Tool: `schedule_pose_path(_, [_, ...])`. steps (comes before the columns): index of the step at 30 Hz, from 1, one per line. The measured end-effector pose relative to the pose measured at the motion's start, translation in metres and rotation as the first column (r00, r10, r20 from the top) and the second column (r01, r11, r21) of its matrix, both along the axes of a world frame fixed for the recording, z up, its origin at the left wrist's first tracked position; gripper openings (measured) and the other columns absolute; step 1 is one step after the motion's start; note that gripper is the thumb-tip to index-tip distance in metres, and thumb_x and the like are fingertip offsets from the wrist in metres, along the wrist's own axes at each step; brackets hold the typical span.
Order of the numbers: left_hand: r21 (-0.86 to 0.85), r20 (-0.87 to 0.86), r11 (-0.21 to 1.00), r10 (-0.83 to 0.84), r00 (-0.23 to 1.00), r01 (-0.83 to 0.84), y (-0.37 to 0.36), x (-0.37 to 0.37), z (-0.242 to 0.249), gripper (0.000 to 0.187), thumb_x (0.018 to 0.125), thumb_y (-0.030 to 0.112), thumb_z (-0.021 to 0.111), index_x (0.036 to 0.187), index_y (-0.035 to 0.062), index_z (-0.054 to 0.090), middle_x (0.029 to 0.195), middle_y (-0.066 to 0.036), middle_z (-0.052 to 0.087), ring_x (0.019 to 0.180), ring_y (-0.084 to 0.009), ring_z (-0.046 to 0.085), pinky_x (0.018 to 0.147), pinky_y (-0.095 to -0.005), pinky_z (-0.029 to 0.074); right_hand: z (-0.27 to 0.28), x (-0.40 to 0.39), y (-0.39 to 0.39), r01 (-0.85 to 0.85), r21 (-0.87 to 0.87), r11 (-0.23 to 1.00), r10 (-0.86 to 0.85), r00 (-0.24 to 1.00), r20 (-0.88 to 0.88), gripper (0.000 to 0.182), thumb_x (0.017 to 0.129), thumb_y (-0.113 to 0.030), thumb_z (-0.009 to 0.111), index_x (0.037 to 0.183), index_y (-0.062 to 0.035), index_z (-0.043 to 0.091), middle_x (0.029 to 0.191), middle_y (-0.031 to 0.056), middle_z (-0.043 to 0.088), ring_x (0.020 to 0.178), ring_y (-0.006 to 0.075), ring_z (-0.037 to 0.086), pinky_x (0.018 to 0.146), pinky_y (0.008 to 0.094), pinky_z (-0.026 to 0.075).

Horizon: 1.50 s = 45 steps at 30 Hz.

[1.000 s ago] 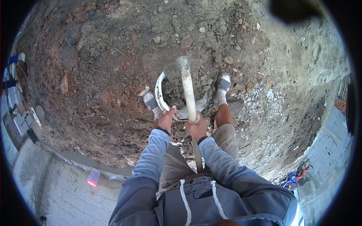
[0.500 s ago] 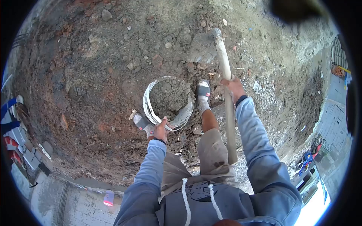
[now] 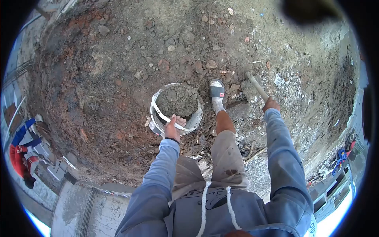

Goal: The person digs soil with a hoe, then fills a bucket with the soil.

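A white bucket [image 3: 194,119] full of grey-brown soil stands on the dirt between my feet. My left hand [image 3: 173,127] is closed on the bucket's metal handle [image 3: 164,115] at its near rim. To the right, my right hand [image 3: 271,104] grips the wooden handle of a hoe [image 3: 256,86]. The hoe's head rests on the rubble beside my right foot [image 3: 216,90], and only a short length of the handle shows.
Loose red-brown earth with stones and brick pieces [image 3: 118,67] spreads all around. Grey gravel [image 3: 292,130] lies at the right. Paved ground [image 3: 79,213] sits below the mound at lower left, with a person in red and blue [image 3: 21,152] at the far left.
My right hand has swung the hoe down and to the right, so its head now rests on the ground by my foot. My left hand has shifted from the bucket's rim onto its handle.
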<state>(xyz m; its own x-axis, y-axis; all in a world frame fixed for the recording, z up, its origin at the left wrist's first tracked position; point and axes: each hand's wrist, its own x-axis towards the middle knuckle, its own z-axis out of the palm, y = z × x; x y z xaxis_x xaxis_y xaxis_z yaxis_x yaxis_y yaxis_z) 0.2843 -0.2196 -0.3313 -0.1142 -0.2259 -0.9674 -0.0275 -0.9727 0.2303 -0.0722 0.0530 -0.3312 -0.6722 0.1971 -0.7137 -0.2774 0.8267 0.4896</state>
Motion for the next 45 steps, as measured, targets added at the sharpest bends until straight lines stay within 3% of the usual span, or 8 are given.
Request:
schedule_pose_path(7, [0.092,0.163,0.99,0.088,0.983,-0.104,0.014,0.007,0.021,0.037,0.083,0.045,0.058,0.072,0.013,0.041,0.053,0.002,0.029,0.048,-0.0166,0.032,0.053,-0.0355,0.035,0.056,0.031,-0.021,-0.303,-0.346,0.888,0.235,0.945,-0.227,0.033,0.076,-0.016,0.055,0.107,-0.0049,0.048,0.109,0.0169,0.049,0.11,0.033,0.046,0.093,0.0439,0.037])
schedule_pose_path(11, [0.139,0.186,0.99,-0.01,0.982,-0.016,0.003,0.041,0.012,0.041,0.082,0.049,0.057,0.069,0.0147,0.038,0.05,0.001,0.029,0.046,-0.0169,0.031,0.051,-0.0359,0.033,0.077,0.114,-0.011,-0.014,-0.663,0.748,-0.028,0.998,-0.052,0.047,0.074,-0.022,0.058,0.112,0.0048,0.049,0.114,0.0273,0.051,0.108,0.0397,0.048,0.095,0.041,0.039])
schedule_pose_path(14, [0.139,0.154,0.989,-0.071,0.986,0.049,-0.018,0.053,0.015,0.04,0.084,0.047,0.055,0.069,0.0148,0.038,0.049,0.001,0.028,0.045,-0.0173,0.032,0.046,-0.0365,0.033,0.143,0.164,-0.005,0.407,-0.534,0.741,-0.291,0.912,0.29,0.052,0.073,-0.033,0.061,0.111,0.0006,0.052,0.106,0.0257,0.056,0.099,0.0382,0.054,0.086,0.0419,0.043])
schedule_pose_path(24, [0.047,0.412,0.927,-0.358,0.838,0.373,-0.077,0.028,0.085,0.035,0.082,0.033,0.052,0.057,0.0166,0.033,0.046,-0.001,0.025,0.038,-0.0174,0.027,0.038,-0.038,0.033,0.174,0.27,0.256,0.64,-0.197,0.743,-0.624,0.768,0.143,0.051,0.078,-0.043,0.055,0.112,-0.0054,0.057,0.107,0.0205,0.059,0.102,0.0321,0.056,0.083,0.0364,0.047])
schedule_pose_path(27, [0.054,0.413,0.902,-0.411,0.813,0.428,-0.106,-0.009,0.113,0.032,0.081,0.031,0.052,0.061,0.0173,0.031,0.05,0.002,0.024,0.039,-0.015,0.027,0.039,-0.0331,0.029,0.182,0.257,0.305,0.769,-0.146,0.622,-0.739,0.639,0.212,0.064,0.063,-0.039,0.069,0.11,0.0019,0.056,0.105,0.0223,0.06,0.1,0.0334,0.057,0.088,0.0358,0.046])
schedule_pose_path(30, [0.006,0.453,0.91,-0.373,0.81,0.415,-0.107,-0.07,0.165,0.036,0.084,0.034,0.049,0.058,0.0178,0.031,0.047,0.003,0.022,0.039,-0.0139,0.024,0.039,-0.0319,0.027,0.223,0.215,0.344,0.963,-0.261,-0.07,-0.966,0.0,0.257,0.059,0.065,-0.037,0.068,0.109,0.001,0.058,0.106,0.0226,0.06,0.101,0.0337,0.057,0.088,0.0359,0.046])
schedule_pose_path(33, [-0.05,0.435,0.881,-0.404,0.804,0.47,-0.133,-0.091,0.181,0.044,0.086,0.046,0.048,0.057,0.0166,0.034,0.047,0.0,0.026,0.04,-0.0163,0.024,0.041,-0.0356,0.029,0.174,0.182,0.408,0.758,-0.088,0.647,-0.754,0.652,0.075,0.045,0.072,-0.033,0.064,0.102,0.0,0.062,0.104,0.0204,0.061,0.099,0.0327,0.059,0.085,0.0367,0.048])
schedule_pose_path(45, [-0.282,0.25,0.854,-0.375,0.893,0.437,-0.163,-0.32,0.202,0.036,0.086,0.033,0.047,0.058,0.0165,0.03,0.047,0.0,0.024,0.039,-0.0159,0.021,0.039,-0.0328,0.025,0.341,-0.209,0.293,0.383,-0.807,0.45,-0.81,0.555,-0.188,0.034,0.071,-0.028,0.06,0.096,-0.0062,0.061,0.09,0.0205,0.063,0.087,0.0366,0.06,0.077,0.0414,0.046])
